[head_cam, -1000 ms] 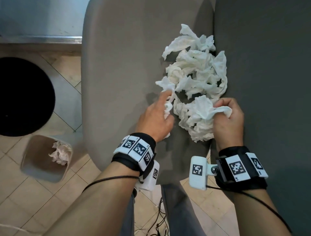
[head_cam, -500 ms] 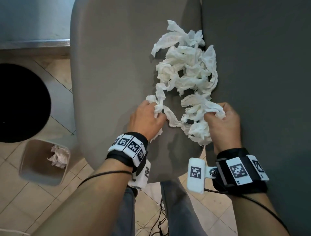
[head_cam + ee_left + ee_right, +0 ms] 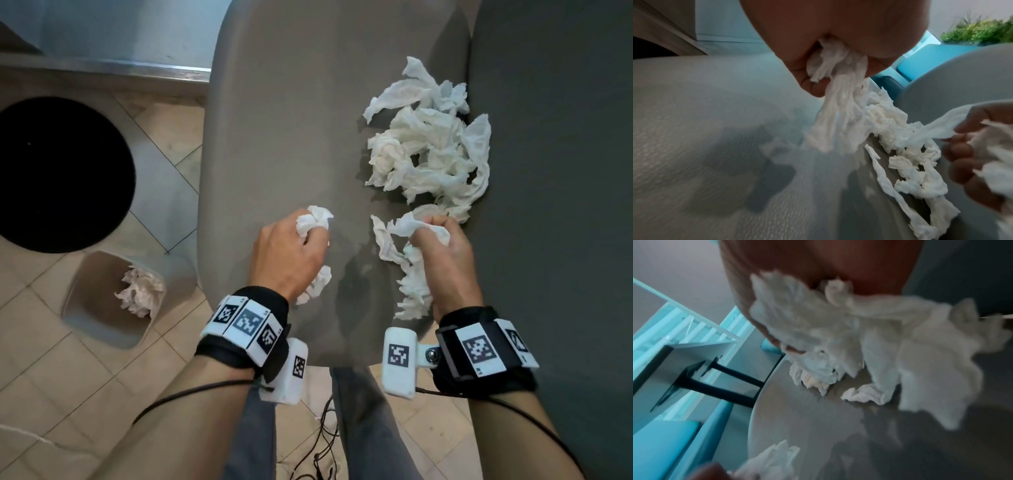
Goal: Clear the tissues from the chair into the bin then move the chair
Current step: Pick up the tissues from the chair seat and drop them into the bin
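White crumpled tissues (image 3: 428,150) lie heaped on the grey fabric seat of a chair (image 3: 291,120), toward the side where the seat meets its darker backrest (image 3: 555,171). A person leans over the seat with both hands closed into fists on paper. Their left hand (image 3: 291,253) grips a wad of tissue (image 3: 315,221) that pokes out above the knuckles and below the palm; from the left wrist, strands of it trail out of the fist (image 3: 838,116) down toward the seat. Their right hand (image 3: 442,250) clutches a bunch of tissue (image 3: 407,270) that hangs loosely from the fist, just beside the near edge of the main heap. The two hands are apart, with bare seat between them.

On the tiled floor (image 3: 61,383) to the left of the chair stands a small grey bin (image 3: 102,308) with crumpled tissue (image 3: 140,291) already inside. A round black shape (image 3: 58,171) sits just beyond the bin. Both wrists wear black bands with printed square markers.
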`<state>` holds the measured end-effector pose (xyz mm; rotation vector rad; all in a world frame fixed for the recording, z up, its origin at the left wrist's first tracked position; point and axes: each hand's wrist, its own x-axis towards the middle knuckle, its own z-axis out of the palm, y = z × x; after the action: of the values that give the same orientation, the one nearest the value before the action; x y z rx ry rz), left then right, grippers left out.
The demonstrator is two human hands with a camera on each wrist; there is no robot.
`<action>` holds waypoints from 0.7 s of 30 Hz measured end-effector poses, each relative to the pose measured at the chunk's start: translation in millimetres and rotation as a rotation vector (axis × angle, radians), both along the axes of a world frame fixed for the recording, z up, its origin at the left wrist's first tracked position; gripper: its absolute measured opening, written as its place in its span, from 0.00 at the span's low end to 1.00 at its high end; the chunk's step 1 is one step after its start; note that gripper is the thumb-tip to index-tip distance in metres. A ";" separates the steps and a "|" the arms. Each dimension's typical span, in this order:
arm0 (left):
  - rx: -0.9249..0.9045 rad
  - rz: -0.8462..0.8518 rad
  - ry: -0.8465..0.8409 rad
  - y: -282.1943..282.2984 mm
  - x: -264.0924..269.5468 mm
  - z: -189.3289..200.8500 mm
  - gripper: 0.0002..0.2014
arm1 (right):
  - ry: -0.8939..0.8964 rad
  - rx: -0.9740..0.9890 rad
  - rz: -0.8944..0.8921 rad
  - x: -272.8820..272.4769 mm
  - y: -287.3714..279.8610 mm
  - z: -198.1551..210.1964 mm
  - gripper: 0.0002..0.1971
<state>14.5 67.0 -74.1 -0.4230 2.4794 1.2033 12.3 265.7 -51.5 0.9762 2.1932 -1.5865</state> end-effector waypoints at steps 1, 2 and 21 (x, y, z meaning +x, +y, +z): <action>0.003 0.025 -0.011 -2.4 0.3 1.4 0.16 | -0.042 0.007 0.056 0.7 -4.0 1.8 0.10; -0.001 0.054 -0.025 -5.9 1.3 2.8 0.22 | -0.078 0.003 0.095 1.1 -8.6 2.9 0.17; 0.176 0.566 -0.055 -201.3 144.0 3.8 0.06 | 0.101 -0.162 0.849 48.6 -253.7 -21.3 0.12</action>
<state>158.6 -134.3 -70.3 -1.1414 2.2460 1.5712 60.8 11.9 -72.8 -0.1123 2.0546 -1.3507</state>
